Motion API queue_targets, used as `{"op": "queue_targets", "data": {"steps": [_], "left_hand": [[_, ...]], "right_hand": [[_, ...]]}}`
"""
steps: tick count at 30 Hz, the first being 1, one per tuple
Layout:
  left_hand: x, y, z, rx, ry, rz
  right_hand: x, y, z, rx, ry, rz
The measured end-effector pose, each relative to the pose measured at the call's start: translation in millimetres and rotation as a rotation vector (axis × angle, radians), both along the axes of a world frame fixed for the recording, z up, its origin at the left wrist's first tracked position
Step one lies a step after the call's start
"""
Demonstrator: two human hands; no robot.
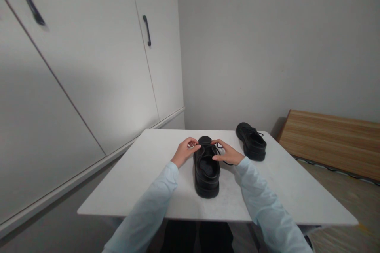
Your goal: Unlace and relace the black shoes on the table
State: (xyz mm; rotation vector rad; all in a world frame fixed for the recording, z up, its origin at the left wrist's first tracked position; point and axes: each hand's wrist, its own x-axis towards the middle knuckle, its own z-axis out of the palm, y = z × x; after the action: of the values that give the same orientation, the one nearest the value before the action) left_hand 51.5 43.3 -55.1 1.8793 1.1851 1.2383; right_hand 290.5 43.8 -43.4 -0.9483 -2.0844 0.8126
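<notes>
A black lace-up shoe (207, 180) stands upright on the white table in front of me, toe pointing away and heel toward me. My left hand (186, 151) is at the left side of its lacing, thumb and fingers curled closely around what looks like a shoelace. On the opposite side, my right hand (228, 152) reaches over the opening. Its thumb and forefinger are apart, with the fingertips at the shoe's upper. A loose black shoelace (228, 163) trails out beneath this hand. The lacing itself is partly hidden by my fingers.
A second black shoe (252, 142) rests at the table's back right, its laces on top. The white table (133, 189) has a wall behind it. White cabinets (113, 67) with dark handles line the left. A wood-grain panel (332, 142) is at the right.
</notes>
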Motion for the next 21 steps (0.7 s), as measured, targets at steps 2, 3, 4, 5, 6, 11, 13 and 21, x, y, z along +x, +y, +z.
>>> {"op": "queue_targets", "data": {"steps": [2,3,4,5,6,11,13,21], "left_hand": [[-3,2,-0.6,0.010,0.042,-0.001],[-4,3,-0.7,0.017,0.064,-0.007],[-5,4,-0.9,0.022,0.083,-0.014],[-6,4,-1.1,0.023,0.097,-0.022],[-6,4,-1.4,0.021,0.106,-0.030],[-4,4,-1.5,-0.006,0.085,-0.063],[-3,2,0.4,-0.012,0.059,-0.060],[2,-8,11.9,-0.017,-0.022,-0.041]], "right_hand": [[0,0,-0.4,-0.003,0.001,-0.001],[0,0,-0.7,-0.007,0.002,0.000],[0,1,-1.0,-0.012,0.005,0.001],[0,1,-1.3,-0.015,0.009,0.003],[0,1,-1.5,-0.018,0.013,0.005],[-2,0,-1.3,-0.015,0.041,0.000],[-2,-1,-0.6,-0.013,0.052,-0.001],[-3,-2,0.3,-0.037,0.059,0.005]]}}
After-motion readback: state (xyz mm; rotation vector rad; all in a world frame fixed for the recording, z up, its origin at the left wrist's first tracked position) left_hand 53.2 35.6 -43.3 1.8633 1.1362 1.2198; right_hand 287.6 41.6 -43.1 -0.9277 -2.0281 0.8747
